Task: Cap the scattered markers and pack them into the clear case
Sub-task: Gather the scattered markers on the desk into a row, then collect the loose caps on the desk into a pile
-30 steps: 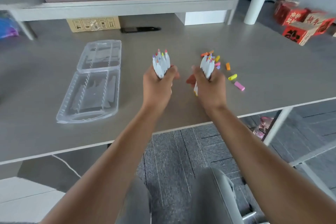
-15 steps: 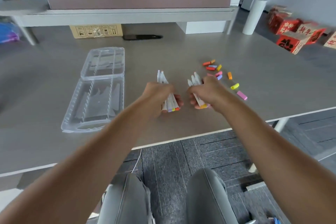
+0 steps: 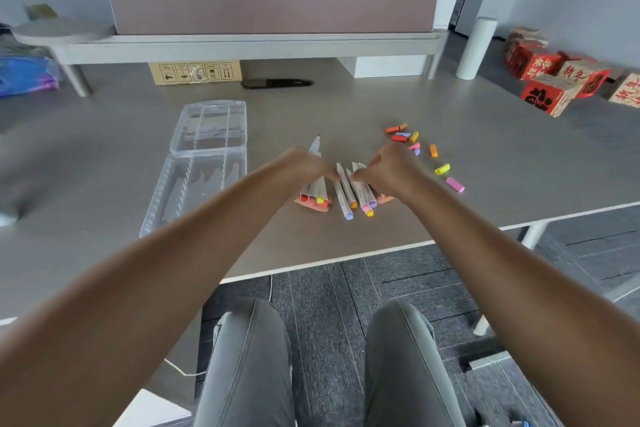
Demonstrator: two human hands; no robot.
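Head view: left hand (image 3: 304,166) and right hand (image 3: 391,170) each curl round a bunch of white-barrelled markers (image 3: 349,194) lying on the grey desk (image 3: 485,156), open clear plastic case (image 3: 204,163) left, loose coloured caps (image 3: 415,146) right; best spread barrels flat, cap singly.

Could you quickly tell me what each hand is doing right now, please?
Left hand: rests on a bunch of markers lying on the desk; its grip cannot be told.
Right hand: rests on the other markers; its grip cannot be told.
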